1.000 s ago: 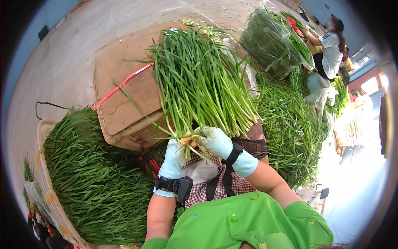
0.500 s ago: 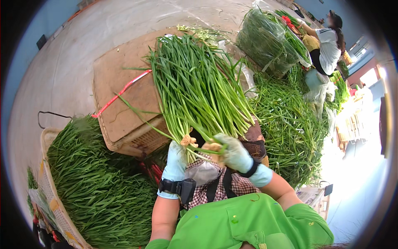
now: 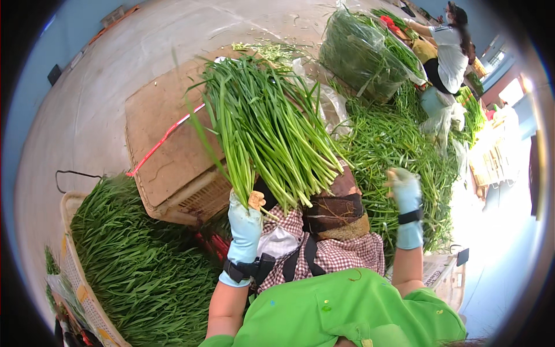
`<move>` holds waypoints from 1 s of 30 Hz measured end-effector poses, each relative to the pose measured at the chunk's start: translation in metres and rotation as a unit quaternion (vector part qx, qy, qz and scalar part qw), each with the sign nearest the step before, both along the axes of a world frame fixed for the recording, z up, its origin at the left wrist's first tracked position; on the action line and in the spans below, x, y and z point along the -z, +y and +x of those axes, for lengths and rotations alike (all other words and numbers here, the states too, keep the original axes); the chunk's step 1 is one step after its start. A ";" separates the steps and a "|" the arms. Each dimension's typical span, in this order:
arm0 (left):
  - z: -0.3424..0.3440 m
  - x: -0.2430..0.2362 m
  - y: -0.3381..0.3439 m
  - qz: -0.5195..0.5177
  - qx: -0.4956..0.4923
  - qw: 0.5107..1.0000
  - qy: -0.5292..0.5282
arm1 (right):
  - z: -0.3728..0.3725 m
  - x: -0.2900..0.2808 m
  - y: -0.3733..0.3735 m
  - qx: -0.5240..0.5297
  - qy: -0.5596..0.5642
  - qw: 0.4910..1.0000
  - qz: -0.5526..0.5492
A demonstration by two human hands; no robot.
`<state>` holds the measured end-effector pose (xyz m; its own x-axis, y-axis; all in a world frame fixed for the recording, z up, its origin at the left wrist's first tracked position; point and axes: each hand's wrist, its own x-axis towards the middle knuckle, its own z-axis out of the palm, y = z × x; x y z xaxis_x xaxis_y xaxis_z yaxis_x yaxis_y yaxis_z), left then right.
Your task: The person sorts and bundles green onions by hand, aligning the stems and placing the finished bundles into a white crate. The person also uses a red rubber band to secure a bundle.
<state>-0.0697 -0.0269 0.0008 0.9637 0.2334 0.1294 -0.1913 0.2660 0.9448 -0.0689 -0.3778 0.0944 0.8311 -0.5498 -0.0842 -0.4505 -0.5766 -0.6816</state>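
My gloved left hand (image 3: pixel 244 220) grips the pale root ends of some long green leafy stalks (image 3: pixel 243 162), at the near end of a larger bunch (image 3: pixel 283 133) lying over a board-topped crate. My gloved right hand (image 3: pixel 404 191) is away to the right, above a heap of loose green leaves (image 3: pixel 381 144), its tan-tipped fingers slightly blurred and apart, with nothing clear in them. A red-and-white tie (image 3: pixel 165 140) lies on the brown board (image 3: pixel 156 104) left of the bunch.
A pale basket (image 3: pixel 81 266) packed with greens stands at left. At back right are a plastic-wrapped bundle (image 3: pixel 358 58) and a co-worker (image 3: pixel 448 52) in a white top. A concrete floor (image 3: pixel 87 115) surrounds the crate, with a bright stack of crates (image 3: pixel 491 156) at right.
My right hand has left the root ends and swung out rightward over the loose leaves. My left hand still holds the stalks. The flying leaf tips at left have lifted.
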 end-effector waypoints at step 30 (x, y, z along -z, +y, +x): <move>0.019 0.008 0.035 -0.291 0.190 0.912 0.218 | 0.026 0.039 0.196 -0.433 0.101 0.893 -0.074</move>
<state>-0.0510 0.0080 -0.0072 0.9198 -0.2217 -0.3236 0.3789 0.7157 0.5867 -0.0430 -0.1822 0.0550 0.9261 0.2741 -0.2593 0.1033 -0.8453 -0.5242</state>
